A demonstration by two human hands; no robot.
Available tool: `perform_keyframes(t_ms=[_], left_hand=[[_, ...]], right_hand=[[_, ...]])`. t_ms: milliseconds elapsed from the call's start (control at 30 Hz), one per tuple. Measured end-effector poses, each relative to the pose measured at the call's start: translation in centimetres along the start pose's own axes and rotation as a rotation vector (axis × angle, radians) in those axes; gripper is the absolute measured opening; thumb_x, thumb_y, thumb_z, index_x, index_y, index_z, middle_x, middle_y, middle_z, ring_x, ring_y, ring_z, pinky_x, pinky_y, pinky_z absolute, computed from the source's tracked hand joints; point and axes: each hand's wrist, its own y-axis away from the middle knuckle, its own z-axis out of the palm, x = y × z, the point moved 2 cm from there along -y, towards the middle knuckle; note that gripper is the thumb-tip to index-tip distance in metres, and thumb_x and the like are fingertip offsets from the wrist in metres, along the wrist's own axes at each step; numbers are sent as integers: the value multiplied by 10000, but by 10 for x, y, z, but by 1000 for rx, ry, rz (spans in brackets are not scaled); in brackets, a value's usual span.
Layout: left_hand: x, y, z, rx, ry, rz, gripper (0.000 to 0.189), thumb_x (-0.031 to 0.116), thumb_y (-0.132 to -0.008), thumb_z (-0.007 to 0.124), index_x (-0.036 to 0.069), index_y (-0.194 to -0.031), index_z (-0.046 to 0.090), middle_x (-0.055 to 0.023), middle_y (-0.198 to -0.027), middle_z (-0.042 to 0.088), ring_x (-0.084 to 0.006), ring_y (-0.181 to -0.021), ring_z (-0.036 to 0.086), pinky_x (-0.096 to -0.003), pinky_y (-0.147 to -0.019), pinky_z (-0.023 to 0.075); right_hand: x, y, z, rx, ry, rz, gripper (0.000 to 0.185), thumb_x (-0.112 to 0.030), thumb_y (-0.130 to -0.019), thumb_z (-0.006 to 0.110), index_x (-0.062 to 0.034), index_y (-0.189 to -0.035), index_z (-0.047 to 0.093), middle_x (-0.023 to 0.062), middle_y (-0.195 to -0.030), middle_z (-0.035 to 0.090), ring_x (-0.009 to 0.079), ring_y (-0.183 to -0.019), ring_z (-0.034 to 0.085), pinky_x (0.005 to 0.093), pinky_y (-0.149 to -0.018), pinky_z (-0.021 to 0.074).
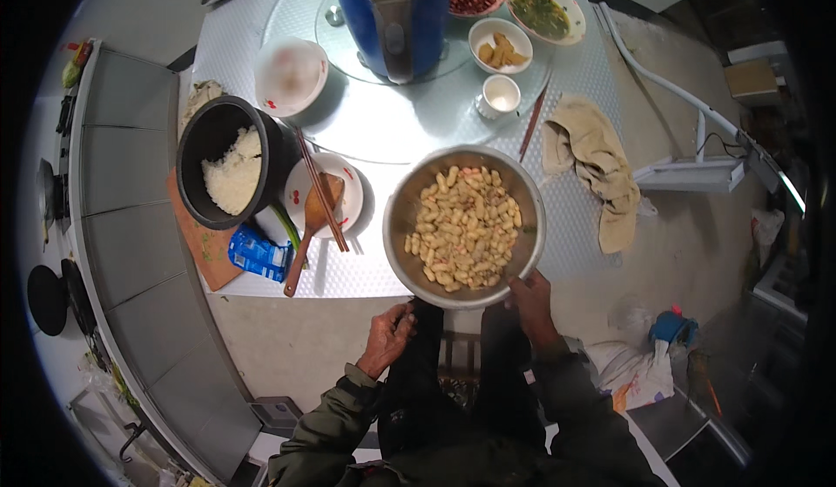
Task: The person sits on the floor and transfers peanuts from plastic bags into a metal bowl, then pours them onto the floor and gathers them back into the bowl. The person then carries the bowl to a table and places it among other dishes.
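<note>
A stainless steel bowl [398, 252] full of unshelled peanuts [465, 229] sits at the near edge of the table, right in front of me. My right hand [534, 301] grips its rim at the lower right, thumb on the upper side. Just below the table edge, left of the bowl, is my left hand [386, 337]. Its fingers are curled in against the thumb, apart from the bowl, and no object shows in them. To the bowl's left, a white dish [353, 209] carries a wooden rice paddle [313, 229] and a pair of chopsticks [320, 190].
A dark pot [187, 160] of cooked rice stands at left by a cutting board [202, 252] and a blue packet [258, 252]. Behind is a glass turntable [405, 127] with a blue appliance [392, 29] and several bowls. A beige cloth [591, 160] lies at right.
</note>
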Motion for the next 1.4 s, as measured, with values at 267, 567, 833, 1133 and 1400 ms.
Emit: perform_keyframes(t_ms=[267,567,833,1133,1400], left_hand=[[-105,-4,46,-64,-179,-13,272,94,-1016,594,-85,-1215,642,-94,-905,689,-139,-755,638,-308,-655,542],[-186,12,125,-184,-380,-152,311,67,-974,593,-80,-1245,636,-157,-989,727,-207,-864,703,-339,-725,569],[-219,-57,188,-290,-560,-21,265,93,-921,666,-33,-1154,681,-234,-1037,718,-430,-964,682,-473,-847,561],[-277,-89,161,-292,-899,240,329,125,-891,670,14,-1201,660,-199,-1164,680,-402,-1122,613,-501,-1019,449],[-284,-120,158,-205,-966,297,247,84,-882,679,8,-1117,677,-201,-1118,690,-416,-1051,632,-496,-952,493]], right_hand=[[31,-35,-52,-345,-41,20,298,-184,-1020,634,30,-1227,625,113,-1015,729,165,-808,721,297,-695,608],[110,-41,-232,-359,215,297,326,-273,-1034,644,1,-1210,629,139,-1071,748,143,-794,707,293,-680,594],[258,-43,-270,-499,623,173,247,-246,-958,695,-22,-1062,686,109,-921,715,217,-847,708,382,-758,548],[384,-126,-224,-899,630,197,306,-246,-896,714,9,-1060,676,168,-932,702,300,-864,686,414,-783,542],[440,-224,-206,-915,689,-19,301,-276,-900,664,-13,-1045,688,207,-999,710,374,-926,686,488,-801,533]])
